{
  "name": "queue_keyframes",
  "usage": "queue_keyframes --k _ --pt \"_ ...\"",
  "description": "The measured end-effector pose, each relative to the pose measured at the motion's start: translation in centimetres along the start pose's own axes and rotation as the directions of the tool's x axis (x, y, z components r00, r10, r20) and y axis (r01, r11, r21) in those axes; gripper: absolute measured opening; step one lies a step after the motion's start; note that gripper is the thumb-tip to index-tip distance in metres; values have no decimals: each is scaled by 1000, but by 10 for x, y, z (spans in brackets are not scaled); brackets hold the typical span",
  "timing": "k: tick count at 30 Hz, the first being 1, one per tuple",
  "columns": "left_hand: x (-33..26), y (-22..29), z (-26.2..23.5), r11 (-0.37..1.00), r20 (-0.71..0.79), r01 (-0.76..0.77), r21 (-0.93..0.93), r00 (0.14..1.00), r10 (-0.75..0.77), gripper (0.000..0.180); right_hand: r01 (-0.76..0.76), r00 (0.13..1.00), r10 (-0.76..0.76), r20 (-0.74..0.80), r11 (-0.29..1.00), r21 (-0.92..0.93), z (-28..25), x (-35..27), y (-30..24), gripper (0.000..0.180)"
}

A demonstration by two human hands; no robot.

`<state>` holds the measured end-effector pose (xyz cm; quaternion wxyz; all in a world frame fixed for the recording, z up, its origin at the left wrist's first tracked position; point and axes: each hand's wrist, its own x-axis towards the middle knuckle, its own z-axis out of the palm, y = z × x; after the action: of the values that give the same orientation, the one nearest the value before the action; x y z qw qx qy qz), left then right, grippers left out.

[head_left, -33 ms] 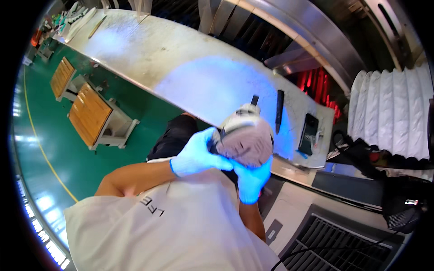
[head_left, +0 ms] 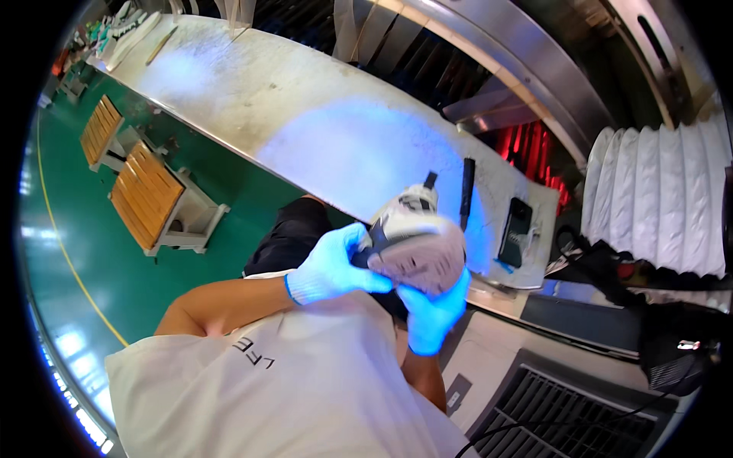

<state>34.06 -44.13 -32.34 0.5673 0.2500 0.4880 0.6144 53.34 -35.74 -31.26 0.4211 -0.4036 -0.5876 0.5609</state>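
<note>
A sneaker (head_left: 412, 214) with a white and black upper is held between my hands, above the near edge of the worktable. Its brownish-pink sole (head_left: 424, 262) is tilted toward me, and a dark tab stands up at its far end. My left hand (head_left: 330, 266), in a white glove tinted blue by the light, grips the shoe's left side with the thumb along the sole's lower edge. My right hand (head_left: 434, 317), gloved too, is wrapped round the sole's lower right; some of its fingers are hidden behind the shoe.
On the long worktable (head_left: 252, 95) lie a black slim tool (head_left: 467, 195) and a dark phone (head_left: 515, 229). Machinery with a red glow (head_left: 527, 149) and a white ribbed duct (head_left: 657, 198) are beyond and to the right. Wooden-topped stools (head_left: 146, 200) stand on the green floor.
The shoe has turned slightly in my hands, so more of its upper shows. My right hand has shifted a little down and right. The whole view has moved slightly.
</note>
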Motion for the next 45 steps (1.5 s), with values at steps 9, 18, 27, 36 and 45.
queue_keyframes --k 9,18,27,36,45 --pt "11 -10 -30 855 115 -232 464 973 201 65 310 880 -251 403 947 -86 23 31 -81 71" --pt "-32 81 -51 745 110 -587 316 803 586 32 711 672 -529 518 657 -252 90 18 -62 77" --pt "-29 66 -35 490 319 -815 308 574 754 32 576 792 -494 359 800 -169 82 7 -57 85" --pt "-22 42 -30 246 748 -871 424 491 446 30 472 857 -415 304 871 -140 38 -3 -48 81" --pt "31 88 47 510 737 -748 425 613 285 9 413 890 -378 255 905 -100 24 -12 -51 77"
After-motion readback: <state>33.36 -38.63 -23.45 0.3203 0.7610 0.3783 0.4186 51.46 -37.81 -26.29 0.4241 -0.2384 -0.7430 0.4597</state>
